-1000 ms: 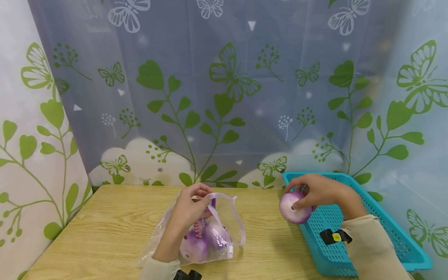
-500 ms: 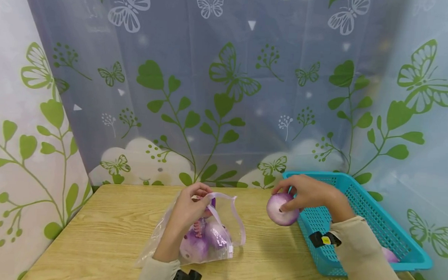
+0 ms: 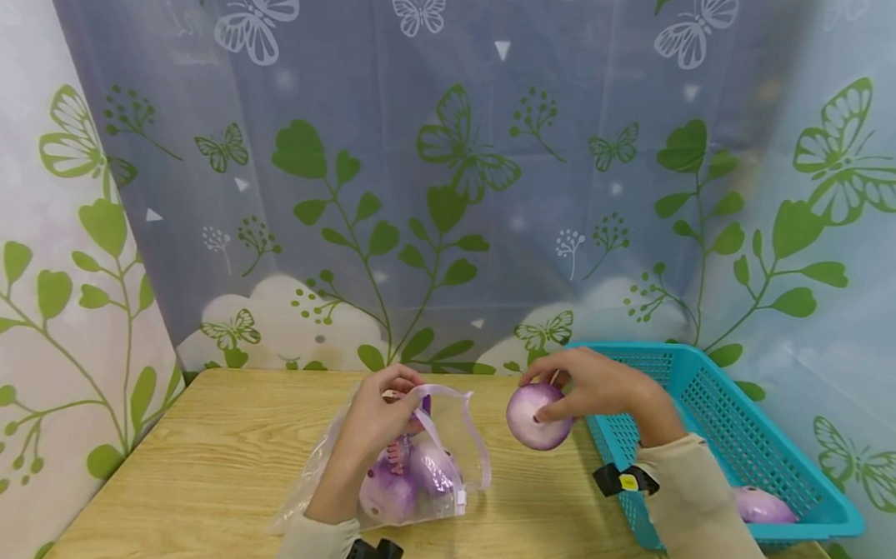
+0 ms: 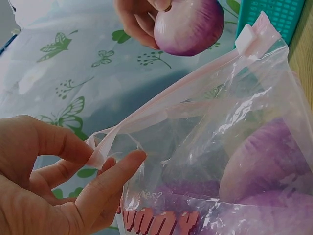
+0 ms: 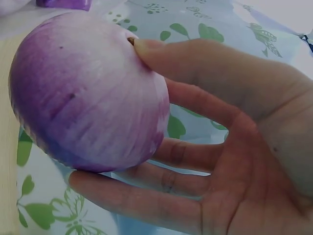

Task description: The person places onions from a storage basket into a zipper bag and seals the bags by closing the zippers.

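Note:
A purple-and-white onion (image 3: 538,417) is gripped by my right hand (image 3: 597,390), thumb on its top and fingers round its far side. It hangs over the table between the bag and the basket. My left hand (image 3: 378,410) pinches the pink rim of a clear zip bag (image 4: 186,142), whose mouth gapes toward the right. Inside that bag, seen through the plastic, lie purple onions (image 3: 389,492); their exact number is hidden by the hand and the print. In the right wrist view the onion (image 5: 93,93) fills the space between thumb and fingertips.
A turquoise slotted basket (image 3: 749,434) stands at the right of the wooden table (image 3: 208,452). One more onion (image 3: 763,505) lies in its near end, partly behind the right sleeve. A patterned curtain (image 3: 450,229) closes off the back and sides.
My right hand has carried the onion left, away from the basket and closer to the bag. The basket's onion has come into sight. The left hand and bag have stayed put.

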A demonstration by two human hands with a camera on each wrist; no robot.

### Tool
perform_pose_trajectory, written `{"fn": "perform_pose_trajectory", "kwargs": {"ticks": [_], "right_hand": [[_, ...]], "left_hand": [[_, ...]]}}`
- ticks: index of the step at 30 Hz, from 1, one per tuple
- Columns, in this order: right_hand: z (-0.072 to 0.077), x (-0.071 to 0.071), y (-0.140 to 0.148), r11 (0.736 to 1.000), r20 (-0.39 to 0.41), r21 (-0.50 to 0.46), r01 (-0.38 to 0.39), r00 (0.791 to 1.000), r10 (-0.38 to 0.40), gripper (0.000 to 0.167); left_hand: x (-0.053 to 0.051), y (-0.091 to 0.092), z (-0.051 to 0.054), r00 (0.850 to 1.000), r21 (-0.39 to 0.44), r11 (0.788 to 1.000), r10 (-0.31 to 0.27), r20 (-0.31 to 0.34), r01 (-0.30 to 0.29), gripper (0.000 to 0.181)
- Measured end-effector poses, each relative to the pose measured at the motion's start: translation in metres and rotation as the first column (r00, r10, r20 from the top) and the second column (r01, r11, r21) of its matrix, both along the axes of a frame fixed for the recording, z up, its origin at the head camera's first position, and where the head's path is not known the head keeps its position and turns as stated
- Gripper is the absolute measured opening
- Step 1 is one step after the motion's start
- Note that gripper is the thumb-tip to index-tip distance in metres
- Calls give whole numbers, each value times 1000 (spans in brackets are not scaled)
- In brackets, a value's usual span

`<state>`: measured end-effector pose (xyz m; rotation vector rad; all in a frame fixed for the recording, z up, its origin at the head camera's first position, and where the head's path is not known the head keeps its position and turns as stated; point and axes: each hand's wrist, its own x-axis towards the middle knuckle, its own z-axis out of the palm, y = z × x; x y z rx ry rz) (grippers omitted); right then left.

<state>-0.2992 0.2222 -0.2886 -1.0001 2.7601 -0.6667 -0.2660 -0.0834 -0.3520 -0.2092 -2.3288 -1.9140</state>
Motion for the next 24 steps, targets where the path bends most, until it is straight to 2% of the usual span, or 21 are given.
{"fn": "perform_pose_trajectory", "kwargs": {"ticks": [11, 18, 24], "right_hand": [[-11, -3, -12, 996, -46, -73, -59, 997, 56, 41], [-17, 0, -19, 990, -55, -127, -66, 997, 59, 40], [-26, 1, -31, 986, -133, -143, -91, 988, 72, 39]], "left_hand": [[0, 0, 1, 1000, 18, 1000, -3, 7, 3, 11], [0, 0, 0, 1000, 18, 1000, -7, 7, 7, 10], [0, 0, -1, 1000, 13, 1000, -4, 0, 4, 10]]}}
